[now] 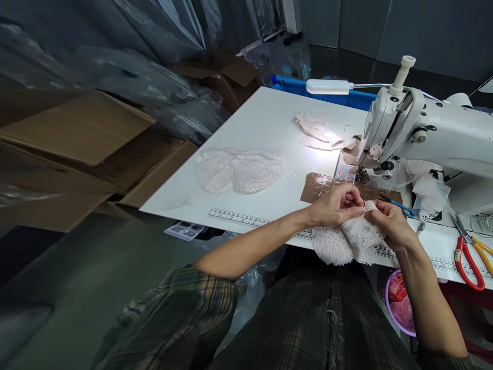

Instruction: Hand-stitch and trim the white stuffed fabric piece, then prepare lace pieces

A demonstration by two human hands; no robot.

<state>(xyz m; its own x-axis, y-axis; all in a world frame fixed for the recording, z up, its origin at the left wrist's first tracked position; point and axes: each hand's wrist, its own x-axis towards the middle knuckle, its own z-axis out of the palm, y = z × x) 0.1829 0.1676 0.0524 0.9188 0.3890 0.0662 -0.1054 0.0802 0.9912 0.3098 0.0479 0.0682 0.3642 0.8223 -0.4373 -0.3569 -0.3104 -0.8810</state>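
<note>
Cream lace fabric [364, 239] hangs over the front edge of the white table [234, 128], gathered at its top between both hands. My left hand [339, 204] pinches the gathered edge from the left. On the right side, my right hand [393, 222] grips the same edge between thumb and fingers. Just beyond the hands stands a white sewing machine [442, 123], its needle area lit. One lace piece [241, 170] lies flat on the left of the table, and another bunched piece [318, 131] lies further back.
Red-handled scissors [464, 254] and a yellow-handled tool [483, 252] lie at the right edge. Blue snips [402, 206] rest near my right hand. A pink basket [388, 303] is below the table. Cardboard boxes [77, 128] stand at the left. A lamp [328, 87] hangs behind.
</note>
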